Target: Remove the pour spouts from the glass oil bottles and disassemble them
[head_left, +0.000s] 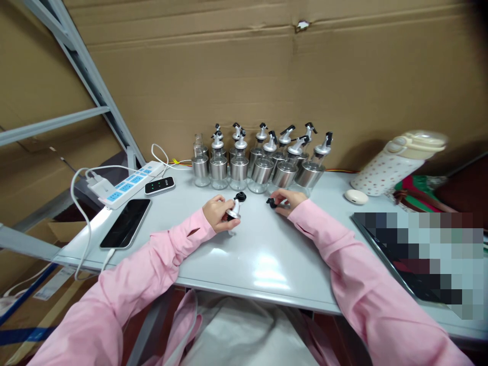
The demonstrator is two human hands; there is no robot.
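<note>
My left hand (218, 213) is closed around a silver pourer spout (235, 210), which tilts over the grey table. Just behind that spout is a small black round part (240, 196); I cannot tell whether it lies on the table or touches the spout. Between the fingertips of my right hand (288, 201) is a small black plastic piece (271, 202). Behind both hands stand several glass oil bottles with steel sleeves (239, 170), most topped with silver-and-black pourers. One bottle (201, 168) at the left end has a bare glass neck.
A white power strip (131, 184), a small black device (159, 185) and a phone (126, 223) with cables lie left. To the right are a dotted tumbler (389, 165), a cream case (356, 196) and a dark tablet-like panel (385, 254). Cardboard (244, 76) closes off the back.
</note>
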